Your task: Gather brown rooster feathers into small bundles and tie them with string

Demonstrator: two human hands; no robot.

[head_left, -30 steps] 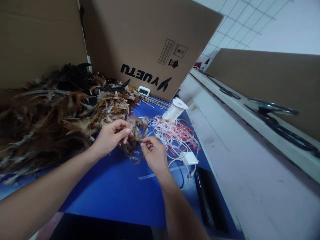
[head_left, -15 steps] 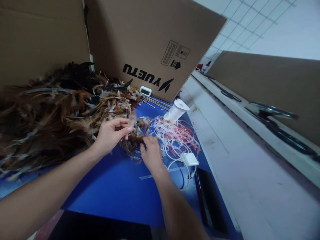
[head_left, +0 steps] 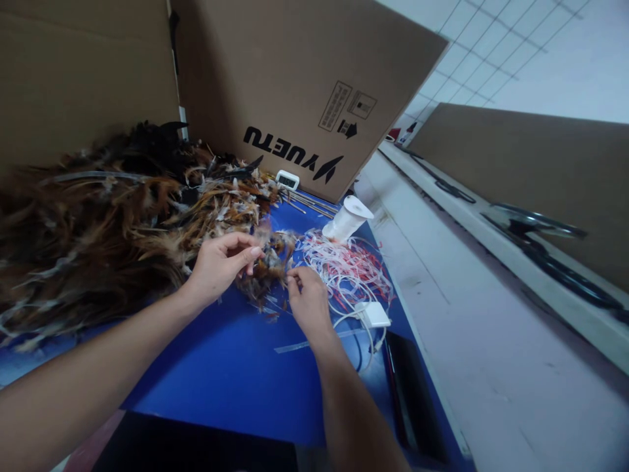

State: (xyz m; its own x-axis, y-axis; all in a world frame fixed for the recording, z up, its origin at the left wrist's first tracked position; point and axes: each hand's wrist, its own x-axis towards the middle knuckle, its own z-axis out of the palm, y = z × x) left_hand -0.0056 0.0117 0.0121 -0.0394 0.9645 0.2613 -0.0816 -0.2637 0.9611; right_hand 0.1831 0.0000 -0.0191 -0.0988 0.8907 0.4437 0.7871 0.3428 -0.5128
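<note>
My left hand [head_left: 223,262] is closed in a pinch at the right edge of a large heap of brown and black feathers [head_left: 108,229]. Wispy feather tips show above its fingers, so it seems to grip a feather. My right hand [head_left: 308,295] is also pinched, its fingertips beside a small pile of loose feathers [head_left: 268,272] on the blue tabletop [head_left: 221,373]. What the right fingers hold, if anything, is too small to make out. Just right of that hand lies a tangle of white and red strings [head_left: 344,262].
A white spool [head_left: 348,218] stands behind the strings. Nearby lie a white charger [head_left: 373,314] with its cable and a dark phone-like slab [head_left: 413,393]. A small digital display [head_left: 287,179] and thin sticks [head_left: 312,203] sit before a large cardboard box [head_left: 295,78]. Scissors [head_left: 455,190] lie on the ledge.
My right hand has drawn slightly to the right, away from the small feather pile, and its fingers have come together. My left hand has stayed almost in place.
</note>
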